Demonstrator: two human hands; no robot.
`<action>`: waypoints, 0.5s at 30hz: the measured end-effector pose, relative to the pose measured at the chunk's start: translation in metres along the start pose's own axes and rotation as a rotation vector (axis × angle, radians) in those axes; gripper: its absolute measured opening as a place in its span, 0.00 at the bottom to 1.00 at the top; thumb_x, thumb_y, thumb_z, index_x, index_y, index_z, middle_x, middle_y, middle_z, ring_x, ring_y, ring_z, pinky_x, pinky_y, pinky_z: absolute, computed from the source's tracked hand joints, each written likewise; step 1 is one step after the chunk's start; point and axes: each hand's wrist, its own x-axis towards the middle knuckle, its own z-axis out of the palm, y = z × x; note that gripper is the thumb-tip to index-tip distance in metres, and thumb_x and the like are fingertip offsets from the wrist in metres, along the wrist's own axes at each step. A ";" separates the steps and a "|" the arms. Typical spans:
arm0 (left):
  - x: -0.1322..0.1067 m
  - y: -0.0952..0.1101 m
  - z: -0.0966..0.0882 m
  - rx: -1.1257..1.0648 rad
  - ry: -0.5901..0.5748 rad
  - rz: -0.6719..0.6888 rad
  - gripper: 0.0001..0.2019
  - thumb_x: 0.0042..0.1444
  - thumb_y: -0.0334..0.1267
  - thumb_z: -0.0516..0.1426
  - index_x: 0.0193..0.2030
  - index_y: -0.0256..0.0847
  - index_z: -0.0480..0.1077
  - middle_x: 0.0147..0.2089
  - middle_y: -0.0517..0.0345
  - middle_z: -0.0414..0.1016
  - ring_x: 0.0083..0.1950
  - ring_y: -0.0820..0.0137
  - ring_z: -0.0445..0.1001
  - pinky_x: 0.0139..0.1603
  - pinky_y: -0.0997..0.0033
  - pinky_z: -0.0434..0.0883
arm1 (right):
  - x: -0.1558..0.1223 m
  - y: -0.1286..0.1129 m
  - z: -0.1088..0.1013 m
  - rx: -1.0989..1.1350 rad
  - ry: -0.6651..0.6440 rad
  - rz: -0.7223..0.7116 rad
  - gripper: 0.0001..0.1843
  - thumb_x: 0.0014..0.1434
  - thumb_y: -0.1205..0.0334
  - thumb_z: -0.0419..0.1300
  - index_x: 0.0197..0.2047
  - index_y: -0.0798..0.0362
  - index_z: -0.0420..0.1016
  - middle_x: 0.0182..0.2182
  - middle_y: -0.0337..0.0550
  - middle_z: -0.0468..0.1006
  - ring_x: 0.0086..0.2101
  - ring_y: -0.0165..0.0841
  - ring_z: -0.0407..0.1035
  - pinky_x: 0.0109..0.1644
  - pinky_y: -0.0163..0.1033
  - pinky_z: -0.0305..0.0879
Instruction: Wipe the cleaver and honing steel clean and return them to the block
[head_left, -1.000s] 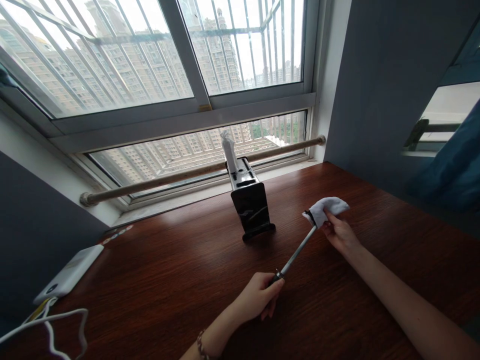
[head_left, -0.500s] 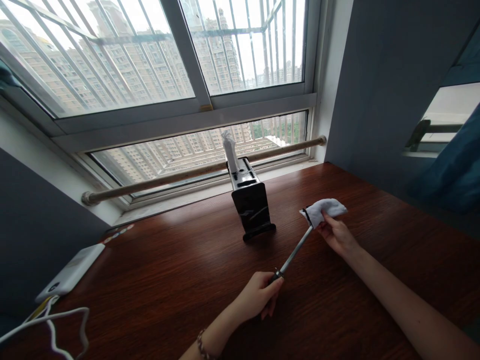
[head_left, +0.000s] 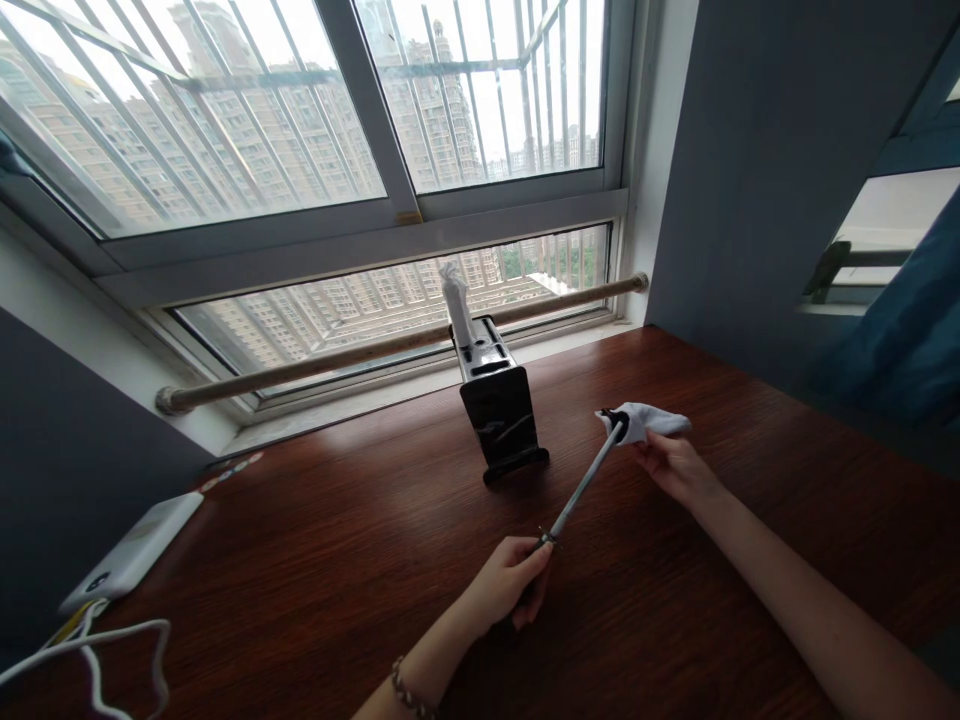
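Note:
My left hand [head_left: 506,590] is closed around the handle end of a long steel rod [head_left: 581,485], which slants up and to the right above the wooden table [head_left: 315,560]. A white cloth [head_left: 646,421] covers the rod's far tip, and my right hand [head_left: 675,467] pinches that cloth from below. A black knife block [head_left: 499,410] stands just left of the rod's tip, near the window, with a white wrapped item [head_left: 456,303] sticking up from its top.
A white power bank [head_left: 131,550] lies at the table's left edge, with white cables [head_left: 97,655] beside it. A wooden rail [head_left: 390,340] runs along the window behind the block. A grey wall closes the right side.
The rod's tip has risen slightly and moved left. The cloth has slid farther off the tip, lying flatter at the end. Both hands keep their grips.

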 end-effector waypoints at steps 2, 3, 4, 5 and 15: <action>0.000 -0.001 -0.002 -0.024 0.007 0.007 0.22 0.56 0.57 0.48 0.25 0.39 0.58 0.11 0.67 0.59 0.08 0.81 0.53 0.07 0.81 0.48 | -0.003 0.001 0.001 -0.063 -0.110 0.046 0.18 0.41 0.76 0.66 0.38 0.58 0.74 0.36 0.43 0.76 0.29 0.28 0.70 0.29 0.30 0.71; 0.000 -0.002 -0.002 -0.034 0.007 0.009 0.22 0.55 0.58 0.49 0.25 0.38 0.58 0.11 0.67 0.59 0.08 0.81 0.53 0.07 0.81 0.48 | -0.004 0.001 0.001 -0.086 -0.153 0.062 0.20 0.41 0.75 0.67 0.41 0.58 0.74 0.38 0.44 0.76 0.31 0.29 0.70 0.30 0.29 0.71; 0.000 -0.002 -0.002 -0.042 0.006 0.010 0.23 0.55 0.58 0.49 0.25 0.38 0.58 0.11 0.67 0.59 0.09 0.81 0.53 0.07 0.81 0.48 | -0.005 0.001 0.001 -0.095 -0.179 0.069 0.21 0.41 0.74 0.67 0.42 0.58 0.74 0.38 0.44 0.76 0.32 0.29 0.70 0.31 0.29 0.71; 0.000 -0.003 -0.003 -0.050 0.005 0.011 0.23 0.55 0.58 0.49 0.25 0.38 0.58 0.11 0.67 0.59 0.09 0.81 0.53 0.07 0.81 0.48 | -0.005 0.001 0.000 -0.092 -0.191 0.069 0.21 0.41 0.74 0.68 0.41 0.58 0.74 0.37 0.43 0.76 0.31 0.29 0.70 0.31 0.29 0.71; 0.000 -0.001 -0.003 -0.057 -0.020 0.008 0.22 0.55 0.58 0.50 0.26 0.38 0.58 0.11 0.66 0.60 0.09 0.81 0.53 0.07 0.82 0.47 | -0.009 0.003 0.002 0.072 -0.159 0.008 0.18 0.40 0.75 0.67 0.37 0.52 0.73 0.34 0.38 0.76 0.28 0.27 0.70 0.30 0.30 0.71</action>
